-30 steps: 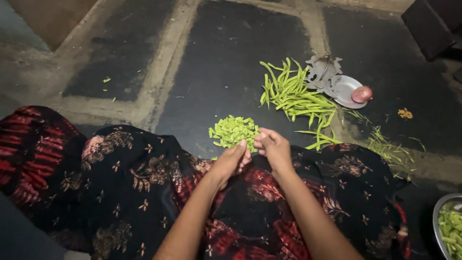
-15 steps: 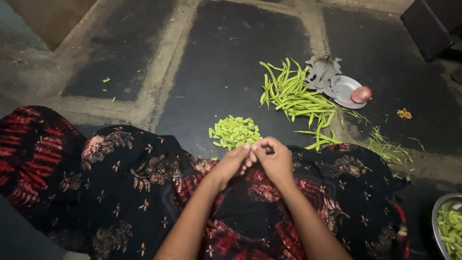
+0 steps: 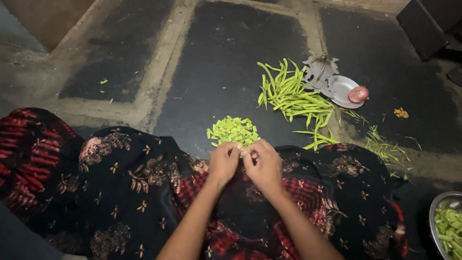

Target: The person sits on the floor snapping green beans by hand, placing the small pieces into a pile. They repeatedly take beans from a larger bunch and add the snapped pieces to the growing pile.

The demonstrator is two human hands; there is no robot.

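Note:
My left hand (image 3: 224, 161) and my right hand (image 3: 262, 163) meet over my lap, fingertips pinched together on a small piece of green bean that is mostly hidden between them. Just beyond the fingers lies a small heap of cut bean pieces (image 3: 233, 131) on the dark floor. Farther right is a loose pile of whole green beans (image 3: 291, 98). My lap is covered by a dark floral and red cloth (image 3: 144, 183).
A metal plate (image 3: 342, 89) with a reddish onion (image 3: 358, 94) and a metal cutter (image 3: 320, 72) sits beyond the beans. Thin bean strings (image 3: 385, 149) are scattered at right. A steel bowl (image 3: 435, 212) of cut beans is at the lower right edge.
My hands drew back from the cut heap toward my lap and came together, fingertips now pinched on a bean piece.

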